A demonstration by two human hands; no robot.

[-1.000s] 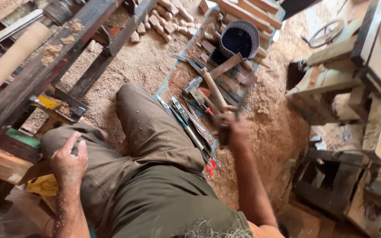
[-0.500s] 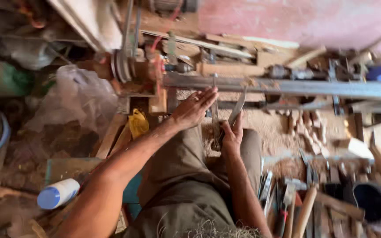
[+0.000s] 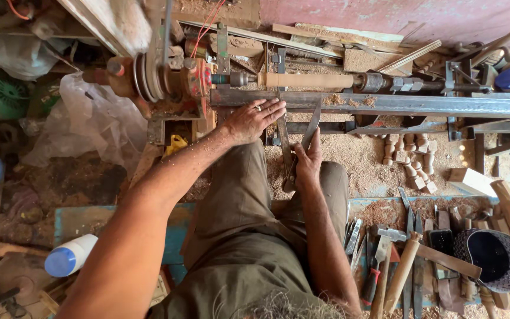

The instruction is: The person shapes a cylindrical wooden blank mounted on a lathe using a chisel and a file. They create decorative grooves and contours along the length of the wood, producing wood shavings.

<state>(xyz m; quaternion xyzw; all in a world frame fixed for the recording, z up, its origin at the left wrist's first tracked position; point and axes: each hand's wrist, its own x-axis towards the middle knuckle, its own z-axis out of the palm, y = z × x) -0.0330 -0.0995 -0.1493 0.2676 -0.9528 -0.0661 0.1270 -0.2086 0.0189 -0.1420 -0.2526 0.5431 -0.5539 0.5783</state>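
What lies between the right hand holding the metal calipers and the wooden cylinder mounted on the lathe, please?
In the head view, the lathe's grey steel rail crosses between the right hand and the wooden cylinder; the calipers reach up to it.

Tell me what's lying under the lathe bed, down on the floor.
Under the lathe bed lies sawdust with small turned wooden pieces. The left hand rests on the bed; the right hand holds calipers. The arms and knee hide the floor nearer the person.

We see open sawdust-covered floor (image 3: 367, 165) right of our knee; beyond it small turned wooden pegs (image 3: 408, 156) crowd the way, and the grey steel lathe rail (image 3: 414, 105) bars reach above.
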